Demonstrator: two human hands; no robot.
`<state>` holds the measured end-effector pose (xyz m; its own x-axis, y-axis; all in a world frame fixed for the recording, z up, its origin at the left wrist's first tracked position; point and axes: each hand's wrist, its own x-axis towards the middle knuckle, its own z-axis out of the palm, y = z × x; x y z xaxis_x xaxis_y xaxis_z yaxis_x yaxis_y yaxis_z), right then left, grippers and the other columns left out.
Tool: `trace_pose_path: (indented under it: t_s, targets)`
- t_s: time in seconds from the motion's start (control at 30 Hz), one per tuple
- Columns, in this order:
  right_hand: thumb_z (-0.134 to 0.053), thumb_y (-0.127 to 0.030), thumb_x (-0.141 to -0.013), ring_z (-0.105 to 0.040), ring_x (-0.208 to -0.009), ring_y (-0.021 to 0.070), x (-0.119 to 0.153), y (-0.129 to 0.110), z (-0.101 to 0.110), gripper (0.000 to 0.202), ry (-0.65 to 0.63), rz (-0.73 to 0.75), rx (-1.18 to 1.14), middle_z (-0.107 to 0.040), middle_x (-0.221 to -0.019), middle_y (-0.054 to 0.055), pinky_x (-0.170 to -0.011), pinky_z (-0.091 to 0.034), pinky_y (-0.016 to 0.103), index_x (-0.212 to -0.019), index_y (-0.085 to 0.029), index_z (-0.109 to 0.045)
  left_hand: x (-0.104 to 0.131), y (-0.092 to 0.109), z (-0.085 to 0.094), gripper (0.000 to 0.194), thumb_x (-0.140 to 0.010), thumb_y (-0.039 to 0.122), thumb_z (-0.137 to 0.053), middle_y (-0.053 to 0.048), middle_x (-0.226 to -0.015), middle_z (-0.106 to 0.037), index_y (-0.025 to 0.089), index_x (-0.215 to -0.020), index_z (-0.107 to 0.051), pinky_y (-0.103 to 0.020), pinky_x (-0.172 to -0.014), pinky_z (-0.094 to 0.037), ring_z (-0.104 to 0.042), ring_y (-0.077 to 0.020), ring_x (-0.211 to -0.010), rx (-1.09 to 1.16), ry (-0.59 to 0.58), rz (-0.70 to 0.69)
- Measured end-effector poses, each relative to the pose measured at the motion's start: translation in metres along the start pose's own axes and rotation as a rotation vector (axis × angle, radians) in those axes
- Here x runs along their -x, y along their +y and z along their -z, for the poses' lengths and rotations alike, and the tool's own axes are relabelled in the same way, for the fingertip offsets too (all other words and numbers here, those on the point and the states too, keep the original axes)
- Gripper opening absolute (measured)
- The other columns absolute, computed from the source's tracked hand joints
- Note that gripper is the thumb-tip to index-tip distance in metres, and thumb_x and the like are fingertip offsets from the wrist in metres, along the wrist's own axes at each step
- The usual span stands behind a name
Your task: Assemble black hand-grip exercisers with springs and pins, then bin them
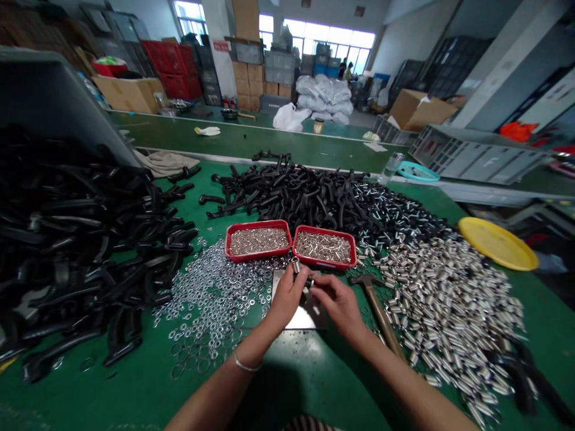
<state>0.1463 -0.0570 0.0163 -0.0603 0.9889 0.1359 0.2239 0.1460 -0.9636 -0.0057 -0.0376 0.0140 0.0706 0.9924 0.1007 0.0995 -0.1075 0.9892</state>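
Over a metal plate [294,320], my left hand [287,294] is closed around a small shiny ribbed metal cylinder [295,265], its end poking up past the fingers. My right hand [336,299] is close beside it, thumb and fingers pinched at a small bright piece too small to name. Just beyond the hands stand two red trays, the left tray [258,257] and the right tray [324,263], filled with tiny metal parts. A hammer [381,311] with a wooden handle lies right of my right hand.
Metal nuts and rings [215,293] spread at left, metal cylinders [453,299] at right. Black curved parts [305,191] are heaped behind the trays, with more at far left [76,239]. Screws [395,209] lie behind the cylinders. A yellow lid [498,244] sits at the right edge.
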Motion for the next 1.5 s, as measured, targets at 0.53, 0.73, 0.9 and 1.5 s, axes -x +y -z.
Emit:
trace_pose_path:
  t_s: [0.53,0.73,0.9,1.5]
  targets:
    - [-0.056,-0.017,-0.091,-0.061,-0.103,0.0267,-0.072,0.057,0.165,0.017,0.170,-0.116,1.121,-0.068,-0.106,0.018,-0.088,-0.047,0.038,-0.104,-0.011,-0.066,-0.005,-0.004,-0.002,0.038,-0.086,0.055,-0.064,-0.002,-0.085,-0.067,0.019,-0.094,-0.060,-0.024,-0.067,-0.045,-0.058,-0.0141,-0.072,0.463,0.071,0.382]
    - [-0.065,-0.014,-0.082,-0.064,-0.089,0.0268,-0.097,0.062,0.186,0.009,0.201,-0.241,1.162,-0.069,-0.091,0.016,-0.078,-0.047,0.036,-0.091,-0.012,-0.067,-0.003,-0.001,-0.001,0.039,-0.083,0.054,-0.067,-0.003,-0.083,-0.067,0.017,-0.092,-0.060,-0.024,-0.067,-0.046,-0.060,-0.0138,-0.073,0.505,0.022,0.396]
    - [-0.055,-0.028,-0.093,-0.063,-0.098,0.0266,-0.054,0.026,0.153,0.028,0.190,0.036,0.934,-0.067,-0.111,0.015,-0.088,-0.049,0.042,-0.117,-0.017,-0.063,-0.008,0.001,0.001,0.041,-0.079,0.054,-0.071,-0.004,-0.080,-0.066,0.016,-0.090,-0.059,-0.025,-0.066,-0.047,-0.061,-0.0143,-0.071,0.582,0.077,0.402]
    - [-0.056,-0.033,-0.096,-0.064,-0.093,0.0244,0.005,-0.021,0.029,0.014,-0.194,0.296,0.438,-0.068,-0.102,0.010,-0.084,-0.052,0.040,-0.104,-0.023,-0.060,0.004,0.014,0.001,0.031,-0.089,0.051,-0.059,0.000,-0.082,-0.062,0.021,-0.094,-0.062,-0.026,-0.073,-0.047,-0.058,-0.0169,-0.078,0.293,-0.025,0.225]
